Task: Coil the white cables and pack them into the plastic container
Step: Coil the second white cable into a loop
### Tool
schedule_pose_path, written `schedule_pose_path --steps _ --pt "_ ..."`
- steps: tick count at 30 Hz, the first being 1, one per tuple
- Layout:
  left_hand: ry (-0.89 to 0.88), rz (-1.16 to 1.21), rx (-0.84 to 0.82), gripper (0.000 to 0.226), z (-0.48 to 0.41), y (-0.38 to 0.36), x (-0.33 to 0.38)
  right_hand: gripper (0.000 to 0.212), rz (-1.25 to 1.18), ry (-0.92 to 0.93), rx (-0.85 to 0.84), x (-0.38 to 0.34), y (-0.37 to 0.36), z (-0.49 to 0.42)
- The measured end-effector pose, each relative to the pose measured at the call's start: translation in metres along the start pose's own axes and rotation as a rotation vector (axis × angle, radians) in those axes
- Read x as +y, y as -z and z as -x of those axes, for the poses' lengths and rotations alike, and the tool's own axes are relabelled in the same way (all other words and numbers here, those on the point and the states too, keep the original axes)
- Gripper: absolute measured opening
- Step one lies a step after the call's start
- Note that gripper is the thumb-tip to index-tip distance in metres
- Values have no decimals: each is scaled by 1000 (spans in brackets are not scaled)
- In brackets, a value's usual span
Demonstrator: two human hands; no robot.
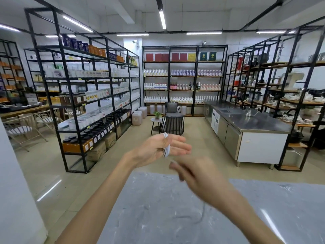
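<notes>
Head view, single entry.

Item: white cable (166, 147), wound in several turns around the open left hand (163, 148). The loops crossed the palm from the base of the thumb down to the lower edge of the hand. The fingers were extended and lay flat, serving as a former and not closed over the loops; the turns looked held mainly by their own tension.

Right hand (198, 175): blurred, below and just right of the left hand, fingers partly curled. Whether it pinched the free end of the cable could not be told; no loose tail was visible.

Handling, as judged: light, thin, limp and smooth-jacketed, so the coil would likely spring loose or slide off the fingers if the palm tilted downward. Best purchase would be across the bundled turns at mid-palm, pinched together before sliding them off, not at a single strand (connectors were not visible).

Plastic container: not in view; its position could not be stated.

Surroundings: grey marbled table (175, 217) filling the lower frame beneath both forearms, its far edge running just under the right hand. Both hands were raised above and beyond that edge, over open floor (52, 173). Black shelving racks (84, 95) stood well apart to the left, a steel counter (246, 124) well apart to the right; room for winding appeared ample on all sides.
</notes>
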State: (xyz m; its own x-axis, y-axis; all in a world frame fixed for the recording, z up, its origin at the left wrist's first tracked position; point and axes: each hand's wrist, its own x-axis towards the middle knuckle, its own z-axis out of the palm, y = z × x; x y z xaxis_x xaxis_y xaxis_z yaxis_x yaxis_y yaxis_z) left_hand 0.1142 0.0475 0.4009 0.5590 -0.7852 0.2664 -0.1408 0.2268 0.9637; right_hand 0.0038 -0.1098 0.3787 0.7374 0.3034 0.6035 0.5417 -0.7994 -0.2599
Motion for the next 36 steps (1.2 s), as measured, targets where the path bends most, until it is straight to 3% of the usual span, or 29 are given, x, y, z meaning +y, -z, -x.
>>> schedule_pose_path --steps 2,5,8,12,19,25,30,33,36 --pt "6 -23 -95 51 7 -14 0 23 155 100 188 2 32 -17" --pt "-9 43 -171 76 14 -36 3 5 -64 153 338 11 56 -37" --pt "-50 43 -155 89 15 -44 10 7 -359 99 336 25 52 -56" --pt "-70 27 -106 77 14 -41 21 6 -558 -83 253 31 27 -68" --pt "-9 -49 129 92 10 -39 17 8 -515 45 514 31 26 -72" --pt "12 -89 82 101 12 -39 23 5 -576 -27 404 26 19 -82" --pt "15 -94 150 97 12 -38 21 10 -482 207 457 25 36 -79" --pt "-7 -66 87 98 10 -42 24 12 -487 220 454 17 41 -84" --pt "-29 -73 136 101 7 -43 28 22 -516 251 493 15 47 -82"
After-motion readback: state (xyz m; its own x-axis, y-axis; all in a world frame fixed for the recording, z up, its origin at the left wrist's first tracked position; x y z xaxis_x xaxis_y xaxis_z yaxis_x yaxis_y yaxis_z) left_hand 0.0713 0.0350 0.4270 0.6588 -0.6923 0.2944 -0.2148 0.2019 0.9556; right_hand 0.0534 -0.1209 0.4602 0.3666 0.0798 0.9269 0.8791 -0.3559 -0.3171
